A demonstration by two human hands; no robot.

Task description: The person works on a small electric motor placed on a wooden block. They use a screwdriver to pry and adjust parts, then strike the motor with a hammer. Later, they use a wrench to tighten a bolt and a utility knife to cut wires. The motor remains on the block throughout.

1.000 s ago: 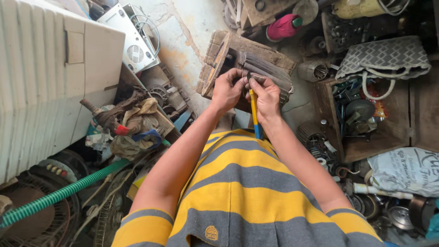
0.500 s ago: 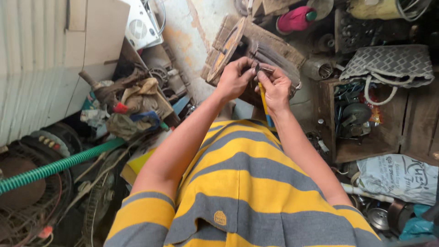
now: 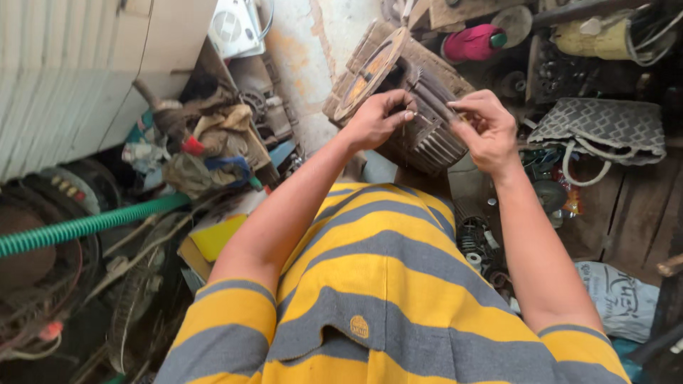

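The ribbed, rusty grey electric motor housing point(image 3: 416, 117) lies on its side on the cluttered floor just ahead of me, its round end plate point(image 3: 371, 71) turned up and to the left. My left hand point(image 3: 378, 119) rests against the housing's open mouth, fingers curled and pinching something thin I cannot make out. My right hand point(image 3: 485, 129) hovers just beside the fins, thumb and forefinger pressed on what looks like a fine wire point(image 3: 431, 118) running between both hands. To work it well, I judge I should keep that strand taut and both wrists steady. Farther out sit a grey woven handbag point(image 3: 599, 128) and a green corrugated hose point(image 3: 85, 226).
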